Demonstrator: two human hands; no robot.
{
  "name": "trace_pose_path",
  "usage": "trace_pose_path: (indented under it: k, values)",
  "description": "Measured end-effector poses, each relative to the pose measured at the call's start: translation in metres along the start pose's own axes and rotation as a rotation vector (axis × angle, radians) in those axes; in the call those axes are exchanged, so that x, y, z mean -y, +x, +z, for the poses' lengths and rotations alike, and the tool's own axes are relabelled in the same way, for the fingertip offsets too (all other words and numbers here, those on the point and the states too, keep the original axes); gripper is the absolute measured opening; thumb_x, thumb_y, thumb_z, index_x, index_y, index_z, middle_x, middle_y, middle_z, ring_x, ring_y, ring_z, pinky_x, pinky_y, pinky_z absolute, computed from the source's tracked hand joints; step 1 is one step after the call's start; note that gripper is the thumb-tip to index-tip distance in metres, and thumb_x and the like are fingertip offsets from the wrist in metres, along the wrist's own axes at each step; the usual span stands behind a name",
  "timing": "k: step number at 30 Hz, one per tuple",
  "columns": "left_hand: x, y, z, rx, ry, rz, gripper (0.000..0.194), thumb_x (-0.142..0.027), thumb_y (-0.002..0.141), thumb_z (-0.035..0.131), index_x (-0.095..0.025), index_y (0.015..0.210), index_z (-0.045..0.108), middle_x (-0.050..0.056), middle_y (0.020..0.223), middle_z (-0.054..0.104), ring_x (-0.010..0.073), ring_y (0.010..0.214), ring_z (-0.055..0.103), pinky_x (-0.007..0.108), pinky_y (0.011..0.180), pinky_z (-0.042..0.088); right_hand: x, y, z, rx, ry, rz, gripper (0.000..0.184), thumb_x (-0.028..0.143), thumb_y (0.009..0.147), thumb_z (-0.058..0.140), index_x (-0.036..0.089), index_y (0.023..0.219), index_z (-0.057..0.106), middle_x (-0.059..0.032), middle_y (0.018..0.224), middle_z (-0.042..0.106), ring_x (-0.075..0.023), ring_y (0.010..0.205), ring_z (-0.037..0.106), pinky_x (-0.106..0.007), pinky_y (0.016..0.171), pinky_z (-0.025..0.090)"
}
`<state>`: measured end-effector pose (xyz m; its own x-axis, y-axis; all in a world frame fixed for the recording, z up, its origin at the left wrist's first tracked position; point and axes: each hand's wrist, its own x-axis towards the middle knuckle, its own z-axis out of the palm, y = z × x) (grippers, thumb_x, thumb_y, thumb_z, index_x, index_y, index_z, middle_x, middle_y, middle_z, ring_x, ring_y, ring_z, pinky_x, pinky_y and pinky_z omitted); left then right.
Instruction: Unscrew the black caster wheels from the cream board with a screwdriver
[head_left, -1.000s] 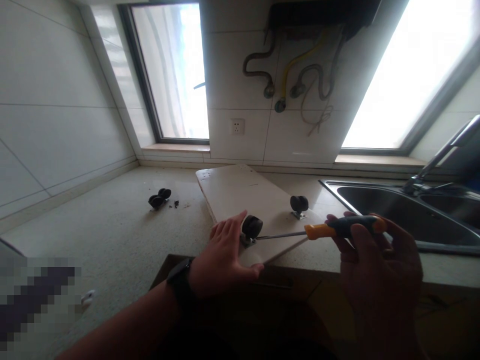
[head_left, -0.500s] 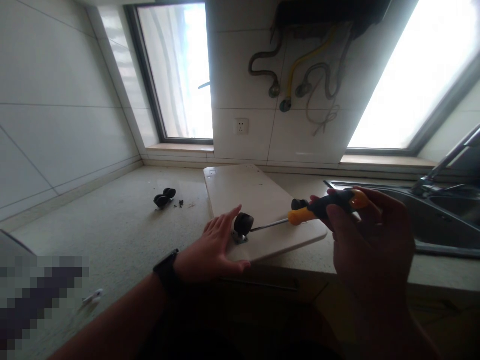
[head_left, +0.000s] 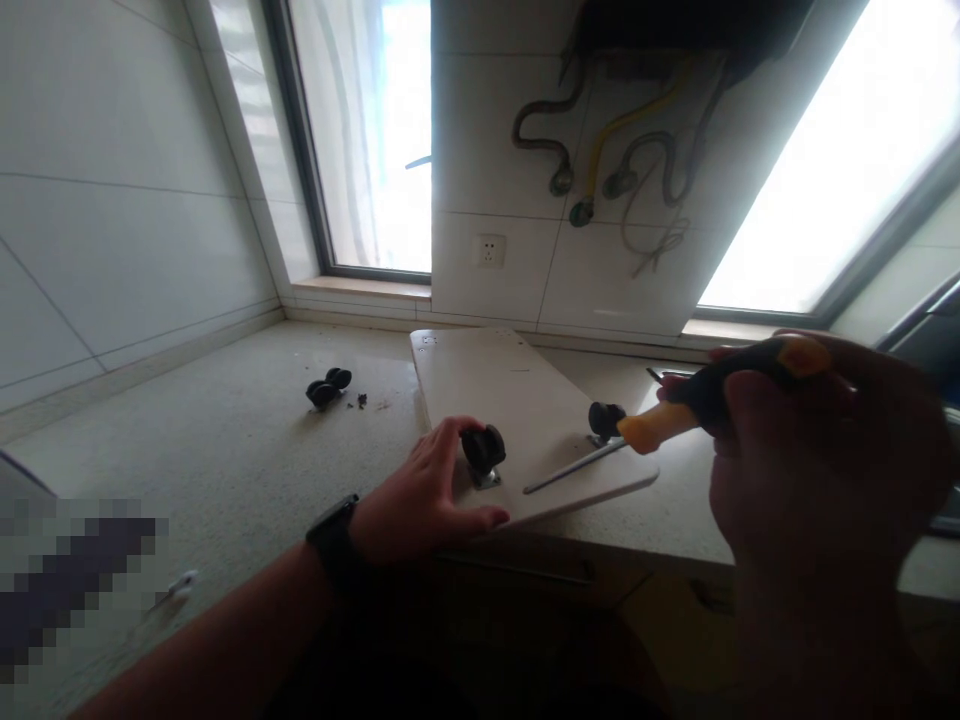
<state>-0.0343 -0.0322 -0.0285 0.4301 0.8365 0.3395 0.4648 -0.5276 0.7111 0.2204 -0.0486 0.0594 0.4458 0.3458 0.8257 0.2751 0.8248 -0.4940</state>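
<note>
A white board (head_left: 487, 385) lies on the countertop, with a black caster wheel (head_left: 484, 450) on a metal plate near its front edge. My left hand (head_left: 424, 490) rests against the board, fingers curved loosely beside this caster and touching it, thumb spread apart along the front edge. In my right hand (head_left: 817, 450) is a screwdriver (head_left: 660, 425) with an orange and black handle. Its shaft points left, the tip over the board just right of the caster plate and apart from it. A second caster (head_left: 606, 420) stands on the board's right side, partly behind the screwdriver.
Left of the board, loose casters (head_left: 328, 388) lie beside several small screws (head_left: 361, 401). A small white object (head_left: 182, 585) is on the counter (head_left: 247, 470) at lower left. A sink edge (head_left: 945, 525) shows at far right. A wall socket (head_left: 490, 251) and pipes are behind.
My right hand has drawn the screwdriver back to the right, its tip coming away from the front caster. My left index finger has curled closer over that caster. The view has shifted slightly.
</note>
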Motion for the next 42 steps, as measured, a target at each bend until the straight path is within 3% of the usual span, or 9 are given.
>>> trace_pose_path:
  k: [3,6,9,13,17,23,34,37,42]
  values:
    - [-0.002,0.000,0.001,-0.023,-0.012,-0.002,0.069,-0.040,0.081,0.077,-0.028,0.138,0.040,0.016,0.135,0.057,0.0332,0.122,0.058,0.055,0.105,0.048,0.004,0.005,0.005,0.106,-0.006,-0.025,0.033,0.017,0.073,0.080,0.026,0.103,0.067,-0.0001,0.093,0.067,-0.0188,0.074,0.072,-0.040,0.066,0.067]
    - [-0.004,0.000,0.001,-0.041,-0.028,-0.021,0.059,-0.029,0.087,0.067,-0.025,0.140,0.041,0.015,0.136,0.057,0.0311,0.124,0.057,0.054,0.109,0.045,0.000,0.006,0.013,0.241,-0.013,0.043,0.039,0.020,0.073,0.081,0.024,0.107,0.063,-0.0010,0.096,0.067,-0.0203,0.078,0.073,-0.043,0.068,0.067]
    - [-0.006,0.002,-0.002,-0.061,-0.065,-0.012,0.055,-0.026,0.090,0.061,-0.026,0.141,0.043,0.013,0.141,0.056,0.0300,0.129,0.054,0.054,0.112,0.042,-0.008,0.007,0.022,0.318,-0.023,0.095,0.040,0.024,0.074,0.082,0.025,0.108,0.060,0.0001,0.097,0.067,-0.0191,0.078,0.074,-0.037,0.066,0.066]
    - [-0.015,0.013,-0.007,-0.053,-0.142,0.064,0.035,-0.027,0.095,0.057,-0.027,0.130,0.062,0.009,0.149,0.051,0.0280,0.135,0.051,0.050,0.112,0.044,-0.013,0.008,0.035,0.400,0.001,0.139,0.041,0.026,0.075,0.081,0.025,0.111,0.059,-0.0003,0.102,0.067,-0.0182,0.081,0.075,-0.033,0.067,0.066]
    - [-0.024,0.030,-0.004,-0.024,-0.221,0.115,0.026,-0.029,0.096,0.060,-0.026,0.118,0.072,0.009,0.138,0.063,0.0250,0.131,0.055,0.046,0.114,0.043,-0.014,0.007,0.044,0.433,0.015,0.148,0.042,0.026,0.075,0.081,0.025,0.112,0.059,-0.0003,0.102,0.067,-0.0170,0.081,0.074,-0.031,0.067,0.065]
    - [-0.018,0.039,0.004,-0.022,-0.291,0.093,0.021,-0.027,0.091,0.067,-0.016,0.107,0.075,0.012,0.115,0.074,0.0223,0.104,0.069,0.040,0.096,0.054,-0.011,0.003,0.052,0.490,-0.025,0.156,0.037,0.025,0.078,0.077,0.026,0.110,0.059,-0.0012,0.104,0.065,-0.0167,0.091,0.072,-0.027,0.070,0.065]
    - [-0.017,0.040,0.005,-0.052,-0.278,0.082,0.021,-0.026,0.091,0.067,-0.016,0.106,0.076,0.013,0.115,0.073,0.0214,0.106,0.068,0.037,0.096,0.054,-0.003,0.005,0.056,0.518,-0.127,0.159,0.042,0.033,0.075,0.080,0.026,0.106,0.053,-0.0029,0.104,0.065,-0.0183,0.083,0.071,-0.028,0.060,0.060]
    - [-0.018,0.043,0.002,0.030,-0.301,0.083,0.023,-0.023,0.092,0.065,-0.015,0.111,0.074,0.013,0.118,0.072,0.0213,0.106,0.067,0.035,0.091,0.055,-0.002,0.007,0.059,0.503,-0.242,0.149,0.053,0.043,0.068,0.085,0.026,0.100,0.045,-0.0015,0.090,0.064,-0.0199,0.074,0.068,-0.034,0.059,0.057]
    - [-0.025,0.056,-0.016,0.302,-0.404,0.091,0.026,-0.017,0.095,0.059,-0.010,0.118,0.069,0.015,0.113,0.075,0.0176,0.097,0.069,0.031,0.084,0.054,0.001,0.011,0.065,0.480,-0.431,0.091,0.062,0.044,0.063,0.086,0.028,0.093,0.034,0.0030,0.080,0.054,-0.0162,0.063,0.057,-0.035,0.055,0.048]
